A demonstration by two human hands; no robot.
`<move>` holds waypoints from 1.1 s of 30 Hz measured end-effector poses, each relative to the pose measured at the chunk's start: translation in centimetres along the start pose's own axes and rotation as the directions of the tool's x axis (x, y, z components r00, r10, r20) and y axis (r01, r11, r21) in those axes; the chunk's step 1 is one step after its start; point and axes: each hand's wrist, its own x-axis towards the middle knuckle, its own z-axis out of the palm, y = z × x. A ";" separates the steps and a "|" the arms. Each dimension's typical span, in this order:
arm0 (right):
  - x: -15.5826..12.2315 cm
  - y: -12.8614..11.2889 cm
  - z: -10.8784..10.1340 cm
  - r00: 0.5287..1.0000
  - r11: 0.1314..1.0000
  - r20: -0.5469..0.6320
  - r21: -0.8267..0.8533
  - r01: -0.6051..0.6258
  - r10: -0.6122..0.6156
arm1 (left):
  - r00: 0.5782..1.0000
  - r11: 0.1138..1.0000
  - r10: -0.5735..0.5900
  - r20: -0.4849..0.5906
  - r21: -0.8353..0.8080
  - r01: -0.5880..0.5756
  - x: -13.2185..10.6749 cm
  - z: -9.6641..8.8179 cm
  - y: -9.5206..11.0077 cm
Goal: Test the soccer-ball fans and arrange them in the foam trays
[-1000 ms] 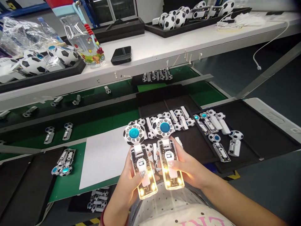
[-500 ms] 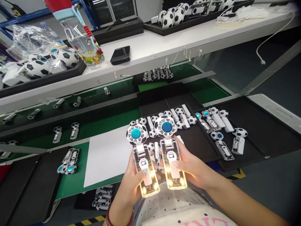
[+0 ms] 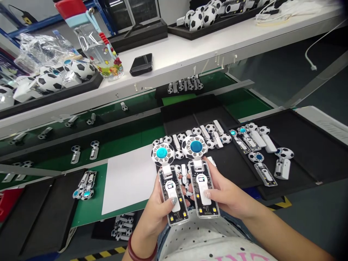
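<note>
My left hand (image 3: 157, 206) is wrapped round the handle of a handheld fan (image 3: 172, 214), thumb on the white strip below its small lit display. My right hand (image 3: 221, 190) holds a second handheld fan (image 3: 196, 184) the same way, its thumb also on the white strip. Both fans stand side by side, with football-patterned heads and blue centres. Their clear handles show dark circuit boards, and the yellow lamps on them are unlit. Behind them, more football fans (image 3: 217, 139) lie on a black tray (image 3: 233, 166), partly hidden by my hands.
A white sheet (image 3: 127, 181) lies on the green bench left of my hands. Several fans rest on a black tray (image 3: 307, 148) at right, and others (image 3: 87, 185) at left. The white shelf (image 3: 174, 50) above carries a bottle (image 3: 100, 54) and a black box (image 3: 141, 64).
The lamps in both handles were glowing yellow half a second ago and are now dark. Both hands keep their grip; the whole view has shifted slightly.
</note>
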 end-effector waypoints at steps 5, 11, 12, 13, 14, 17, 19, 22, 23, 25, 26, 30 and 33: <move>0.0 -0.1 0.0 0.999 1.000 0.054 -0.014 0.002 -0.001 | 0.999 1.000 0.002 0.036 0.009 -0.002 0.1 -0.1 0.0; -0.2 -0.3 -0.1 0.999 0.999 0.033 -0.035 -0.002 0.003 | 0.996 1.000 0.012 0.091 0.000 -0.012 0.3 -0.1 0.0; -0.2 -0.4 -0.2 1.000 0.999 0.023 -0.049 -0.006 0.008 | 0.996 1.000 0.009 0.092 0.000 -0.009 0.2 -0.1 0.0; -0.2 -0.4 -0.2 1.000 0.998 0.015 -0.059 -0.012 0.012 | 0.996 1.000 0.005 0.092 0.000 -0.005 0.2 -0.1 0.0; -0.2 -0.5 -0.2 1.000 0.998 0.011 -0.066 -0.018 0.018 | 0.996 1.000 0.001 0.092 -0.002 -0.001 0.2 -0.1 0.0; -0.3 -0.6 -0.3 0.998 0.998 0.043 -0.047 -0.036 0.038 | 0.994 1.000 -0.024 0.107 -0.015 0.025 0.0 0.0 0.2; -0.3 -0.5 -0.3 0.998 0.999 0.059 -0.018 -0.035 0.036 | 0.993 0.999 -0.036 0.112 -0.013 0.038 -0.1 0.1 0.2; -0.3 -0.2 -0.3 1.000 1.000 0.026 0.025 -0.011 0.011 | 0.996 1.000 -0.020 0.090 0.015 0.019 -0.1 0.1 0.2; -0.3 -0.1 -0.3 1.000 0.999 0.015 0.035 -0.008 0.008 | 0.997 0.999 -0.009 0.077 0.031 0.007 -0.1 0.1 0.2; -0.3 0.1 -0.3 1.000 0.999 0.005 0.045 -0.010 0.010 | 0.999 0.998 0.013 0.043 0.069 -0.016 -0.1 0.1 0.0; -0.4 0.2 -0.3 1.000 0.999 0.003 0.046 -0.010 0.010 | 0.999 0.996 0.021 0.025 0.089 -0.023 -0.1 0.1 -0.1; -0.3 0.1 -0.4 1.000 0.999 -0.018 0.052 0.000 0.001 | 0.999 0.992 0.040 -0.014 0.117 -0.038 -0.2 0.3 -0.2; -0.3 0.2 -0.7 0.999 0.999 -0.051 0.033 -0.012 0.013 | 0.999 0.996 0.042 0.016 0.074 -0.043 -0.1 0.4 -0.3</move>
